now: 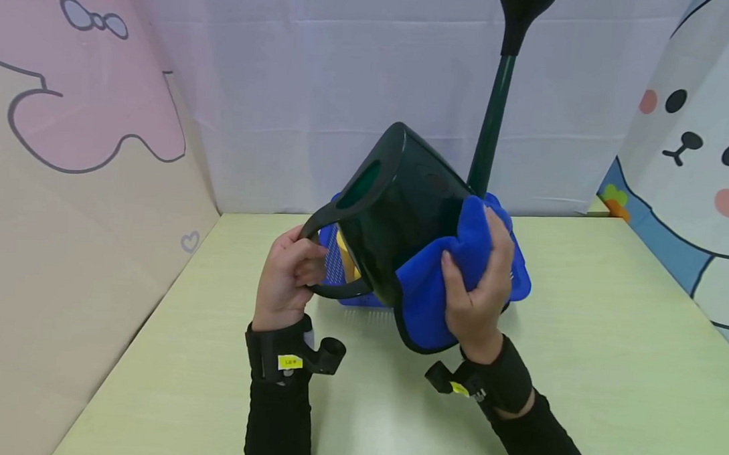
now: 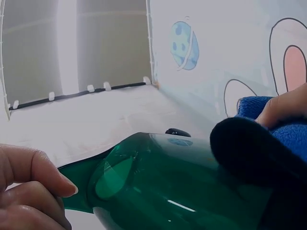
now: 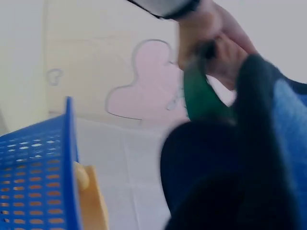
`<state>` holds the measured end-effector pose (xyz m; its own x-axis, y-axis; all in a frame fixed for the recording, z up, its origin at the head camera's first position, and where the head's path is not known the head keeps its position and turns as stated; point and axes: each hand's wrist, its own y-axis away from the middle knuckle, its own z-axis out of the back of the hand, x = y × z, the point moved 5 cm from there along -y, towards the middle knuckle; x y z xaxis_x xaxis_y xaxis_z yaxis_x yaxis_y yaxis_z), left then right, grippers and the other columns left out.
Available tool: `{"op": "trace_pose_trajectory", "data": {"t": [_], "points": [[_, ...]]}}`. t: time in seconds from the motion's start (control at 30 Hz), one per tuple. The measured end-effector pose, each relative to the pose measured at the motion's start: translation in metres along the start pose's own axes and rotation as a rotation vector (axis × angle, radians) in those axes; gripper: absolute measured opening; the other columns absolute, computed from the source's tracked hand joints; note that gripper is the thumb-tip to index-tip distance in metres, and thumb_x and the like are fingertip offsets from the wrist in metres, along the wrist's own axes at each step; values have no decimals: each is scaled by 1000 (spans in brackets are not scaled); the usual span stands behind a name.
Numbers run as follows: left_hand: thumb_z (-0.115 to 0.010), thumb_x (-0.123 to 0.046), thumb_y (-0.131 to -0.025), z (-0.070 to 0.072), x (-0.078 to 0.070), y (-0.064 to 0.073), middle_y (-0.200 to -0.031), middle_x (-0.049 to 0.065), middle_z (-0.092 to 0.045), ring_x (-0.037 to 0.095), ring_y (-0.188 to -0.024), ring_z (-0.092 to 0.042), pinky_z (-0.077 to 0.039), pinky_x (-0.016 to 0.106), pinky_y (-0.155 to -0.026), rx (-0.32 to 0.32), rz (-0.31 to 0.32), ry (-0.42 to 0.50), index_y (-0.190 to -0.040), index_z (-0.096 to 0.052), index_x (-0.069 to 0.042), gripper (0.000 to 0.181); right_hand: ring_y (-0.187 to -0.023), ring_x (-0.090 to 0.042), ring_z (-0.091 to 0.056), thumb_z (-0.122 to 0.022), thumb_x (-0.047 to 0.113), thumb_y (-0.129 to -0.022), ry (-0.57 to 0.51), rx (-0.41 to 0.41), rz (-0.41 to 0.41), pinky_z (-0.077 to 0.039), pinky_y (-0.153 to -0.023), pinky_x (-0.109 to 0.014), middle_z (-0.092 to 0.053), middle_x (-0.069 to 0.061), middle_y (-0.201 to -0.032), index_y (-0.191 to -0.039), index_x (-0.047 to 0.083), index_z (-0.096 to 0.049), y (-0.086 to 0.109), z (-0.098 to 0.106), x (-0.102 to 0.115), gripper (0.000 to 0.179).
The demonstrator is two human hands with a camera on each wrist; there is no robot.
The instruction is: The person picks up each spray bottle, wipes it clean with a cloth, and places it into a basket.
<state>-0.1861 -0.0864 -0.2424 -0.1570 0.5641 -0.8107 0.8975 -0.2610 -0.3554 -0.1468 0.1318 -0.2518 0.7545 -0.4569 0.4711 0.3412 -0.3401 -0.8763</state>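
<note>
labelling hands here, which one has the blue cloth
The right hand: it holds the blue cloth against the green watering can, whose handle the left hand grips.

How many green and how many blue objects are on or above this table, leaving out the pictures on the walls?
Green: 1, the watering can
Blue: 2, the cloth and the basket
Total: 3

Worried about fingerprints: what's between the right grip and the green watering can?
The blue cloth lies between the right grip and the can, in the head view.
</note>
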Motion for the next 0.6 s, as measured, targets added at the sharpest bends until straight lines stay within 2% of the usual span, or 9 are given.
{"op": "trace_pose_trajectory", "data": {"t": [0.1,0.2,0.33,0.47,0.53,0.6], "points": [[-37,6,-80,0,1,0,-48,-4,-28,11,-40,-19,-6,27,-44,-22,6,3,-66,-47,-13,26,-123,-30,-45,-53,43,-85,79,-15,93,-32,-105,-50,-50,-20,-128,-120,-5,-46,9,-8,9,60],[-37,6,-80,0,1,-1,-47,-5,-30,10,-39,-20,-6,27,-44,-42,5,5,-66,-47,-13,25,-124,-32,-44,-52,43,-85,166,-3,176,-30,-104,-53,-51,-17,-128,-119,-2,-48,18,-16,16,57],[-38,6,-80,-1,3,-2,-46,-6,-30,7,-37,-23,-5,26,-43,-63,10,8,-65,-46,-13,25,-123,-33,-43,-51,42,-86,313,75,294,-30,-100,-54,-51,-18,-126,-117,-1,-48,33,-26,26,53],[-39,5,-81,-4,8,-4,-46,-9,-33,2,-36,-29,-7,23,-43,-76,45,7,-65,-46,-13,24,-118,-35,-44,-50,38,-89,444,183,458,-30,-95,-54,-52,-20,-122,-115,-1,-50,48,-36,36,47],[-40,4,-81,-6,10,-4,-47,-9,-34,1,-37,-31,-10,21,-42,-73,66,-1,-67,-47,-12,23,-115,-35,-46,-50,36,-89,491,214,537,-28,-94,-53,-54,-20,-119,-113,-2,-52,53,-40,41,45],[-41,3,-81,-9,12,-4,-47,-8,-34,1,-37,-31,-14,19,-41,-63,85,-9,-68,-47,-12,21,-113,-35,-47,-51,36,-89,508,225,576,-27,-96,-53,-56,-19,-118,-112,-2,-54,55,-41,44,45]]}}
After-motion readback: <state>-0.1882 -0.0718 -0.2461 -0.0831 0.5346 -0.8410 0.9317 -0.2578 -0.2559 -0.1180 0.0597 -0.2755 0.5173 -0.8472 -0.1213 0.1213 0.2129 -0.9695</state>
